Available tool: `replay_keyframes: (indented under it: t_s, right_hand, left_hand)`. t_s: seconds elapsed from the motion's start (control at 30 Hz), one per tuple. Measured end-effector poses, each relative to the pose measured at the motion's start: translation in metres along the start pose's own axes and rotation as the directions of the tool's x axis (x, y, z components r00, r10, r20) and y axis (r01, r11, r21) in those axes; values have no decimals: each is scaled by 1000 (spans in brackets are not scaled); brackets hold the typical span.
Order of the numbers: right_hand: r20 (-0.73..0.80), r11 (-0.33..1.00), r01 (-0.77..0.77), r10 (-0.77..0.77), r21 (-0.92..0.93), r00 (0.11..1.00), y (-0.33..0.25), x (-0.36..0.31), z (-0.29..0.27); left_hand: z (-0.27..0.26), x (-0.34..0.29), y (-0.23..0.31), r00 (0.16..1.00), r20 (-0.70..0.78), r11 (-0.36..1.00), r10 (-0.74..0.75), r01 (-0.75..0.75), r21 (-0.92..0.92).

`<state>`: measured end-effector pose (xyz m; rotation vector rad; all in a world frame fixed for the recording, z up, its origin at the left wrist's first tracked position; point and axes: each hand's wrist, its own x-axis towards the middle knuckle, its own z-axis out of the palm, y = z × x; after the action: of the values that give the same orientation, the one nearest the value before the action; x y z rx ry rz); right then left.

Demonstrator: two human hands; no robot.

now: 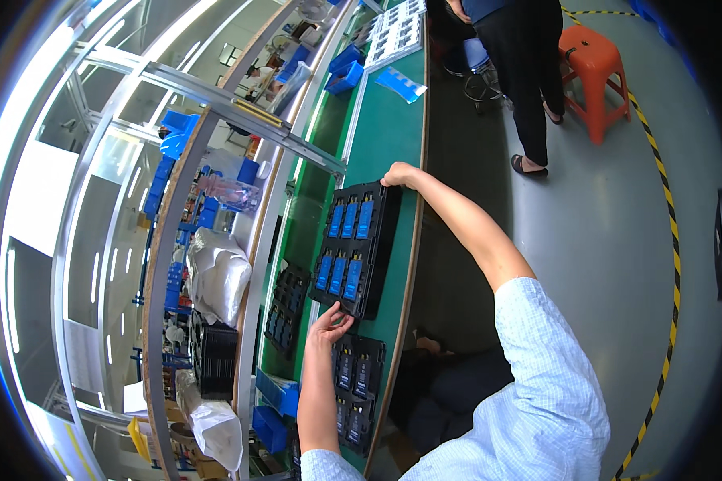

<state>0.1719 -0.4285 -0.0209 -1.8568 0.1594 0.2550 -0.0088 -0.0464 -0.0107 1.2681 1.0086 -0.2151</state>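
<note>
A thick black plastic tray (pixel 385 244), perhaps several stacked, sits along the green bench. In its pockets lie several flat blue rectangular pieces (pixel 349 219) with small gold-coloured ends. My right hand (pixel 399 175) is closed on the tray's far right corner. At the near end my left hand (pixel 330 325) grips the edge, its thumb and fingers bent around it. Whether the tray is lifted off the bench I cannot tell. Just nearer than my left hand, another black tray (pixel 375 398) holds several dark rectangular pieces (pixel 363 375).
A further black tray (pixel 286 309) rests on the green strip to the left. Blue bins (pixel 270 429) stand near left, others (pixel 344 76) farther off. A white tray (pixel 397 36) lies at the bench's far end. A person (pixel 529 72) stands beyond, near an orange stool (pixel 595 72).
</note>
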Motion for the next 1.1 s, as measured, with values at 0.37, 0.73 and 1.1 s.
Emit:
replay_keyframes:
  t_s: [0.37,0.73,1.1]
  right_hand:
    - [-93,997,-75,77,25,993,-28,19,7]
    - [-40,845,-207,259,493,965,-43,17,19]
    - [2,881,-129,144,456,990,-66,59,26]
  left_hand:
    - [-2,3,6,998,58,999,24,-26,35]
    - [7,-36,9,991,74,991,-114,118,-65]
    - [-3,-18,37,989,138,993,58,-43,-112]
